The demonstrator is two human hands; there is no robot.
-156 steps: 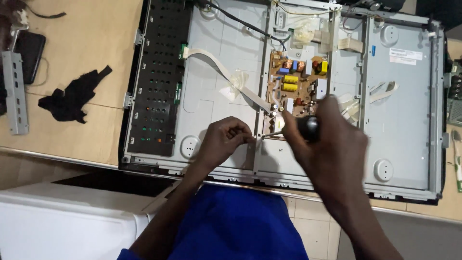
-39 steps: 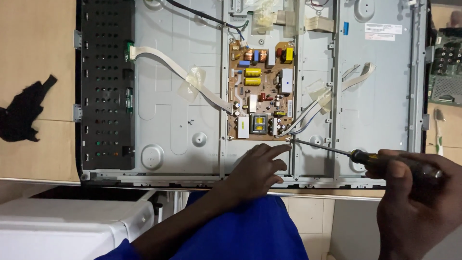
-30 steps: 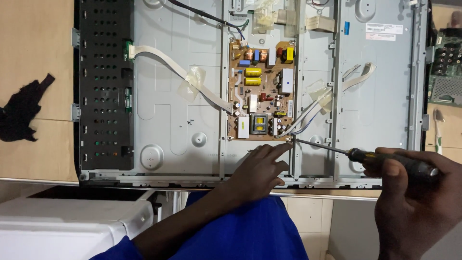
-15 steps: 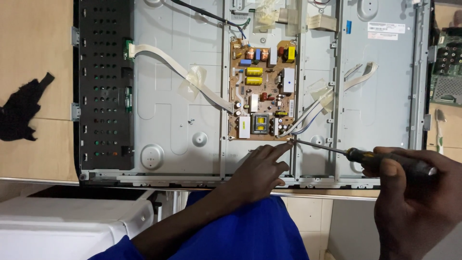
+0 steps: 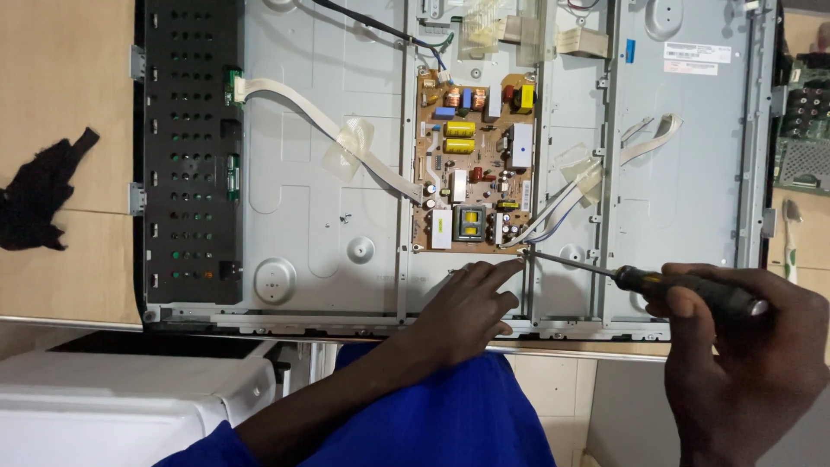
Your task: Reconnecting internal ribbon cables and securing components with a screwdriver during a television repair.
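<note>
Screwdriver (image 5: 666, 278) handle: mostly hidden inside the right hand (image 5: 743, 355).
Screwdriver tip: too small to tell what it seats in, at the circuit board (image 5: 474, 164) corner at 5 o'clock.
Green board (image 5: 802, 130): cut by the edge at 3 o'clock.
Black cloth (image 5: 43, 190): cut at 9 o'clock.

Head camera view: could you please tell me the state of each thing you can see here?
Metal back panel: lying flat on the table, cover off.
Circuit board: exposed, seated in the panel.
Screwdriver: gripped, tip at the board's lower right corner.
Right hand: closed round the screwdriver handle.
Left hand: empty, fingertips beside the screwdriver tip.
White flat cable: taped to the panel.
Black cloth: crumpled on the table.
</note>
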